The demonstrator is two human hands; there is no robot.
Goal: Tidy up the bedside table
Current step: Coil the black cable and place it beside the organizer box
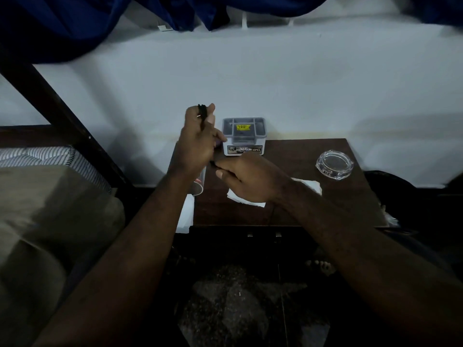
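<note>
Gripping dark pen-like item point(202, 113) in left hand point(198, 144), raised beside grey organizer box point(244, 136); right hand point(248, 181) curled low over counter point(288, 156), hold unclear.

Dark bedside table point(298, 159); grey compartmented organizer point(243, 135) at its back edge; clear glass ashtray point(334, 167) far right; white tissue point(244, 201) centre

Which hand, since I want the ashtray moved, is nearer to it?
Right. The right hand is above the table's middle, left of the ashtray; the left hand is farther left.
</note>
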